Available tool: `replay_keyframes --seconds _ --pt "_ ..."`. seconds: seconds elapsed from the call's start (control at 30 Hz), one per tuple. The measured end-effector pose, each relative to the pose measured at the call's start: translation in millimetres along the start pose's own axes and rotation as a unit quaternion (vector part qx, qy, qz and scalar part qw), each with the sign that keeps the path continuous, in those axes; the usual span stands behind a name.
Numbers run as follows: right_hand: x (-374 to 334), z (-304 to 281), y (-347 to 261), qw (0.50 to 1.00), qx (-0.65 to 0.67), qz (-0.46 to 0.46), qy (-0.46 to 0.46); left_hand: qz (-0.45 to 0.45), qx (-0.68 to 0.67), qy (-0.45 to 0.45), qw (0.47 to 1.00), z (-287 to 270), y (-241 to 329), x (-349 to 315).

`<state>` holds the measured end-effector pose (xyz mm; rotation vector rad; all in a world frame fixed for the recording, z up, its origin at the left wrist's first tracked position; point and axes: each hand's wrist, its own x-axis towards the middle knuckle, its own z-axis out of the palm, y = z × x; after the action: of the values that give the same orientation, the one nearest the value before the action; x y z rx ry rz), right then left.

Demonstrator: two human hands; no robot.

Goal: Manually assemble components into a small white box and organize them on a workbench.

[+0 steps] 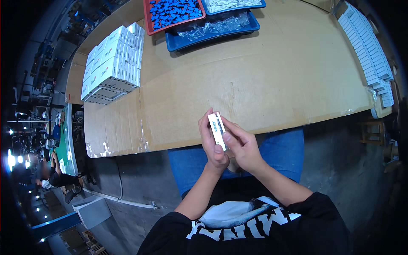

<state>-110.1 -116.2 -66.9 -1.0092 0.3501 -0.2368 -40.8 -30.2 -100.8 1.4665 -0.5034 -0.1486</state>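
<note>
A small white box [216,130] with dark print sits between my two hands, over the near edge of the cardboard-covered table [250,80]. My left hand [209,142] wraps its left side, the thumb lying near the lower end. From the other side, my right hand [243,146] grips it with the thumb pressed on its face. A dark strip shows along the box's upper right edge. Whatever lies behind the box is hidden by my fingers.
Stacked white boxes [111,63] stand at the table's left. At the back are a red tray [148,19] of blue pieces, a blue tray [257,5] of white pieces and a blue tray [204,41] with clear plastic. White boxes [366,46] line the right; a person [61,177] is far left.
</note>
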Motion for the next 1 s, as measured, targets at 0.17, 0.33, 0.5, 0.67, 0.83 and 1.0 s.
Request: replay_keyframes --seconds 0.17,0.33,0.5,0.67,0.83,1.0 --pt "4.2 -25.1 -25.0 0.945 -0.302 -0.111 -0.055 -0.030 -0.016 -0.031 0.999 3.5 10.1 3.0" --pt "7.8 -29.9 -48.5 0.775 -0.542 -0.296 -0.131 -0.372 -0.332 -0.003 0.867 4.9 37.1 9.7" --pt "8.6 -31.3 -37.1 0.779 -0.514 -0.310 -0.181 -0.488 -0.288 -0.065 0.822 -1.2 45.1 3.0" --pt "9.3 -23.8 -30.3 0.787 -0.506 -0.307 -0.175 -0.525 -0.308 -0.112 0.785 -23.0 45.0 -0.1" --pt "6.8 -17.2 -29.3 0.802 -0.478 -0.310 -0.180 -0.482 -0.324 -0.099 0.808 -23.9 47.7 -12.5" --pt "2.4 -15.5 -25.5 0.834 -0.430 -0.289 -0.186 -0.475 -0.332 -0.113 0.807 -30.4 45.9 -21.4"
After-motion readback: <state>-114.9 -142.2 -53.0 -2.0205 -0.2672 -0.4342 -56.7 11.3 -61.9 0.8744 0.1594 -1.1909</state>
